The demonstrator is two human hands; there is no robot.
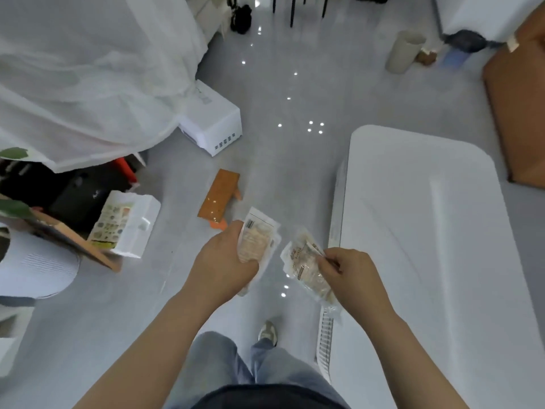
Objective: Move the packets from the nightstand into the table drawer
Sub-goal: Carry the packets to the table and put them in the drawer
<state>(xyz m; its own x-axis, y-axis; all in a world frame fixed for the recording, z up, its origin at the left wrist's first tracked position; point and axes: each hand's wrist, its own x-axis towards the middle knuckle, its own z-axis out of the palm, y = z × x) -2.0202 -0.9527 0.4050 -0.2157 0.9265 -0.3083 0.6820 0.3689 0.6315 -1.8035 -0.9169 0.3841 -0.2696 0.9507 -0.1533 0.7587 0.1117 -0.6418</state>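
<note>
My left hand (pixel 224 261) grips a clear packet (pixel 258 237) with pale contents and a white label, held upright over the grey floor. My right hand (pixel 351 276) pinches a second clear packet (pixel 303 265) by its edge; that packet hangs down and left of the hand. Both packets are in mid-air in front of my legs, a small gap between them. A white table (pixel 427 231) with rounded corners stands just to the right of my right hand. No drawer opening is visible from here.
An orange-brown flat box (pixel 218 194) lies on the floor ahead. A white appliance (pixel 212 125) and a draped white sheet (pixel 88 69) stand at left, with a white carton (pixel 129 225) and dark clutter below. A brown cardboard box (pixel 519 107) sits far right.
</note>
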